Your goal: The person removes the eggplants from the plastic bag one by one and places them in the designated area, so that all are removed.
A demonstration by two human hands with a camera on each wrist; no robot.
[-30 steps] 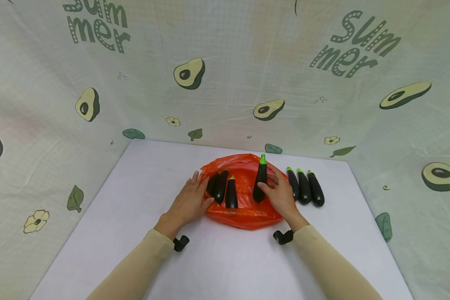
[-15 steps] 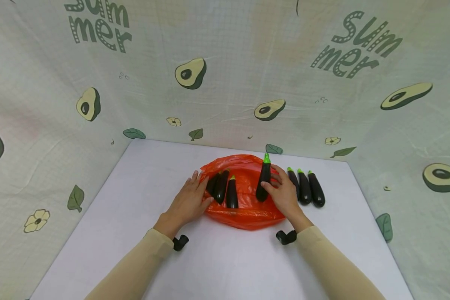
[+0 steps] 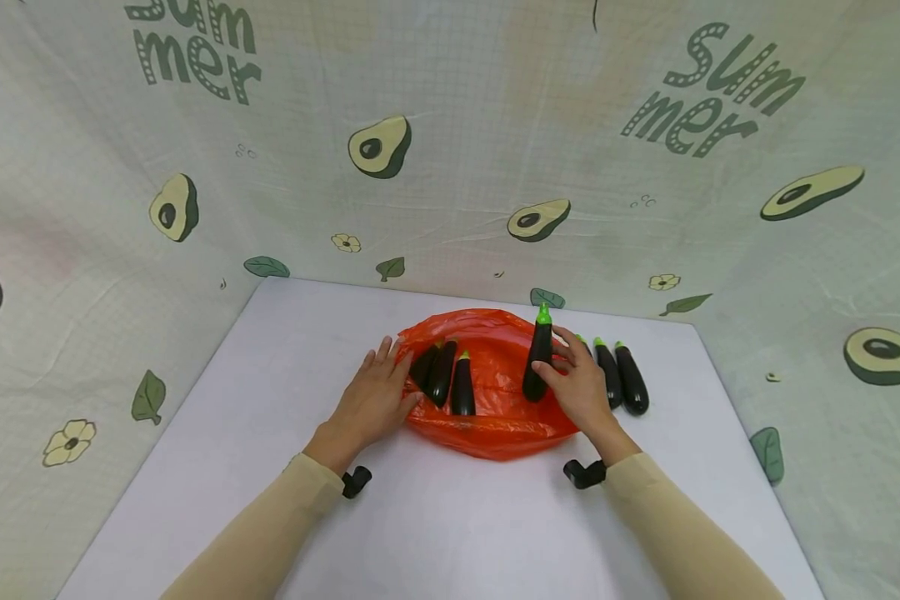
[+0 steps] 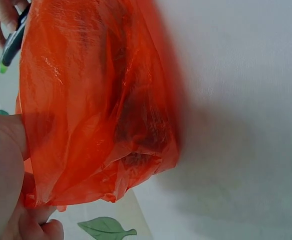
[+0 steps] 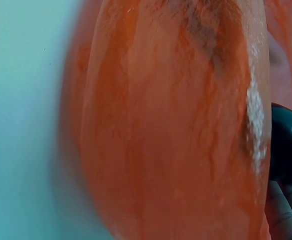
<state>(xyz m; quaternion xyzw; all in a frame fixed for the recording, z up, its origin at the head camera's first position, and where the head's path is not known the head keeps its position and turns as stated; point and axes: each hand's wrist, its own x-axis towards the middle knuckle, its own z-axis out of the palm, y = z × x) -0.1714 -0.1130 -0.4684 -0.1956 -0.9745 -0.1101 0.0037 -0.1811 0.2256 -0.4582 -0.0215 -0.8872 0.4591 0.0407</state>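
An open red plastic bag [image 3: 498,433] lies at the middle of the table. My left hand [image 3: 371,400] holds its left edge, with the thumb over the rim. In the left wrist view the bag's film [image 4: 75,100] lies against the thumb and bent fingers. My right hand [image 3: 581,387] grips an upright eggplant [image 3: 538,358], green stem up, over the bag's right part. Its dark rounded end [image 5: 288,145] shows in the right wrist view, above fingers. Inside the bag at the left lie a middle eggplant [image 3: 442,373], a nearer eggplant [image 3: 462,387] and a partly hidden eggplant [image 3: 422,367].
Right of the bag, an eggplant [image 3: 632,379] and another eggplant [image 3: 609,373] lie side by side on the white table [image 3: 450,533]. A third beside them is mostly covered by my right hand. A printed cloth [image 3: 450,167] hangs behind the table and along its sides.
My right hand has moved slightly to the right with the eggplant, covering more of the nearest eggplant on the table. My left hand has stayed at the bag's edge, shifting slightly left.
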